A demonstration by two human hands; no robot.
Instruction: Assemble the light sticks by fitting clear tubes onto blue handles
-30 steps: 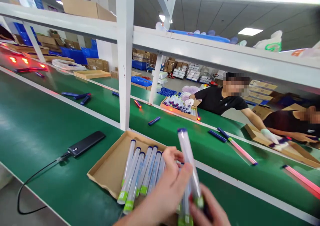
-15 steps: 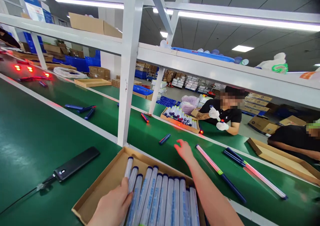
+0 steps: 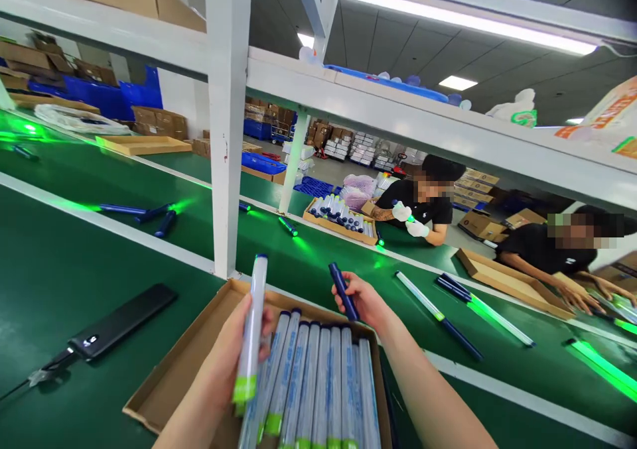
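Observation:
My left hand (image 3: pixel 231 343) is wrapped round a translucent white tube (image 3: pixel 253 323) with a dark blue cap and a bright green end, lifted above a cardboard tray (image 3: pixel 169 363). In the tray lies a row of similar tubes (image 3: pixel 316 376) with blue print and green ends. My right hand (image 3: pixel 367 300), beyond the tray's far edge, closes its fingers on a short dark blue cylindrical handle (image 3: pixel 343 291), held tilted over the green belt. Whether a second tube sits behind the one in my left hand, I cannot tell.
A white post (image 3: pixel 226 137) rises behind the tray. To the left lies a black flat device (image 3: pixel 124 320) with a cable. Dark blue handles (image 3: pixel 124 209) and lit sticks (image 3: pixel 502 320) lie along the belt. Across it, a gloved co-worker (image 3: pixel 413 197) handles a stick; another person (image 3: pixel 542 243) works at right.
My left hand has raised a tube out of the tray. My right hand has picked up the blue handle from the belt. The lights turned from red to green, and the view shifted.

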